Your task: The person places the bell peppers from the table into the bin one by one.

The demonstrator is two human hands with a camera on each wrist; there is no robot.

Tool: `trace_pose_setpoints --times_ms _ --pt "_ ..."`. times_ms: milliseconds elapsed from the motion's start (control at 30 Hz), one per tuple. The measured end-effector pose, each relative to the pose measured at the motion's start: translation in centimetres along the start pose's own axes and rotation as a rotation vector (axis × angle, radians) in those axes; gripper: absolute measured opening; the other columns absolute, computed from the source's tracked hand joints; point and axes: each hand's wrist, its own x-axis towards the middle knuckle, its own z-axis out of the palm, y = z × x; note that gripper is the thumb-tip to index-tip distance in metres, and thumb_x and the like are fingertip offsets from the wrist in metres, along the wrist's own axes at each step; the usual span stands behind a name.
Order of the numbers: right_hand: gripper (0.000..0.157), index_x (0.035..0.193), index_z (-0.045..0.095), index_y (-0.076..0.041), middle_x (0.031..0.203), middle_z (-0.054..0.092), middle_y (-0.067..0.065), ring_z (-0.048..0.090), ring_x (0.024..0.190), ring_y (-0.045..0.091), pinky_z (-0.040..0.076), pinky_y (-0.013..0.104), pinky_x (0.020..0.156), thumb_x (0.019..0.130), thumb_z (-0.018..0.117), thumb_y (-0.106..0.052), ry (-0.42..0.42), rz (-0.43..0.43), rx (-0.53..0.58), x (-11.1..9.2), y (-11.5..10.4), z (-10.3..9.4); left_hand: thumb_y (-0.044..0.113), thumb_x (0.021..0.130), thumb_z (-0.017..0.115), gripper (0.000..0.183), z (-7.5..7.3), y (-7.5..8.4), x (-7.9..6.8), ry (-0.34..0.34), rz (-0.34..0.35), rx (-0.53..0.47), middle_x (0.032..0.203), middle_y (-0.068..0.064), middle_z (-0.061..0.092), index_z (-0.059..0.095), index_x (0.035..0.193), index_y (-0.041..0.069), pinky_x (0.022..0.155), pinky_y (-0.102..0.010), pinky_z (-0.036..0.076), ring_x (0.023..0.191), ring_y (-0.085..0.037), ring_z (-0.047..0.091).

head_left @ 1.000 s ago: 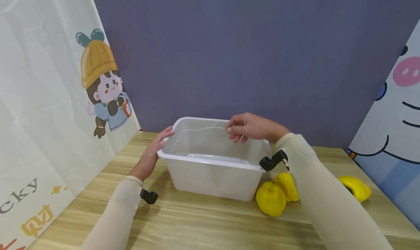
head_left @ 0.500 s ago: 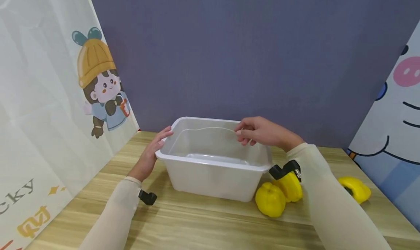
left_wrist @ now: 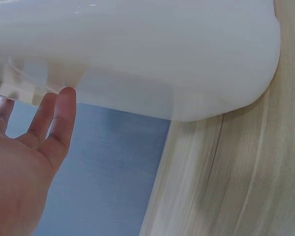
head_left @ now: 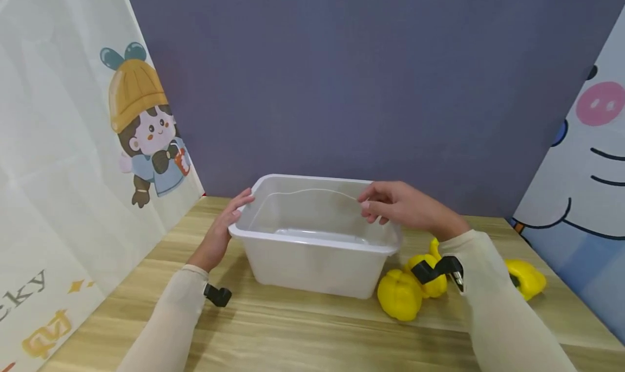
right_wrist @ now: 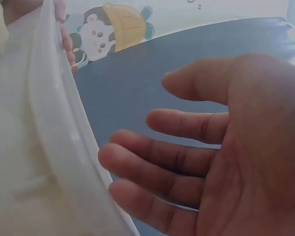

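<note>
A white plastic tub stands upright on the wood-grain table. My left hand rests at its left rim. In the left wrist view, the fairly straight fingers of that hand lie against the tub's wall. Over the back right part of the tub hangs my right hand, fingers loosely bent. Seen from the right wrist, the palm and bent fingers hold nothing. Yellow bell peppers lie right of the tub, partly hidden by my right forearm. A thin pale line curves along the tub's inner wall.
Another yellow bell pepper lies farther right, beyond my right sleeve. A blue-grey panel rises behind the table. Printed cartoon sheets stand at the left and right.
My right hand has moved right and slightly down over the tub. A yellow piece behind my right wrist has come into view. My left hand has stayed at the rim.
</note>
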Motion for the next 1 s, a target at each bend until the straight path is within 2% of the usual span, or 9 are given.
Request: trace_pose_setpoints --times_ms 200,533,633,767,1000 --pt "0.031 0.125 0.060 -0.004 0.106 0.070 0.010 0.067 0.094 0.026 0.056 0.036 0.082 0.103 0.057 -0.026 0.024 -0.022 0.101 -1.3 0.9 0.5 0.030 0.108 0.031 0.052 -0.2 -0.3 -0.5 0.004 -0.010 0.005 0.164 -0.005 0.023 0.040 0.148 -0.002 0.105 -0.027 0.032 0.149 -0.026 0.016" --pt "0.019 0.112 0.064 -0.003 0.099 0.070 0.015 0.067 0.084 0.030 0.057 0.036 0.076 0.104 0.056 -0.018 0.246 -0.119 0.197 -4.9 1.5 1.1 0.028 0.108 0.029 0.051 -0.2 -0.1 0.1 -0.006 0.000 -0.001 0.164 -0.004 0.024 0.041 0.147 -0.001 0.106 -0.028 0.030 0.150 -0.025 0.016" --pt "0.017 0.110 0.064 -0.002 0.098 0.070 0.015 0.066 0.083 0.029 0.057 0.035 0.075 0.104 0.055 -0.016 0.284 -0.138 0.203 -5.7 1.6 1.3 0.028 0.108 0.029 0.050 -0.2 -0.1 0.2 -0.001 -0.005 0.003 0.164 -0.005 0.023 0.041 0.147 -0.001 0.105 -0.027 0.031 0.150 -0.025 0.016" --pt "0.016 0.109 0.064 -0.004 0.097 0.070 0.012 0.066 0.083 0.027 0.057 0.034 0.075 0.104 0.055 -0.016 0.288 -0.135 0.178 -6.2 1.7 1.5 0.027 0.108 0.029 0.050 -0.2 -0.1 0.1 0.014 -0.012 -0.004 0.164 -0.005 0.024 0.041 0.147 -0.001 0.105 -0.026 0.031 0.149 -0.024 0.017" --pt "0.017 0.110 0.063 0.002 0.096 0.069 0.012 0.065 0.082 0.026 0.057 0.033 0.074 0.104 0.053 -0.011 0.243 -0.163 0.161 -6.9 2.1 1.6 0.029 0.108 0.029 0.051 0.0 0.0 0.2 0.009 -0.011 0.008 0.164 -0.005 0.024 0.041 0.147 -0.001 0.106 -0.028 0.030 0.149 -0.023 0.017"
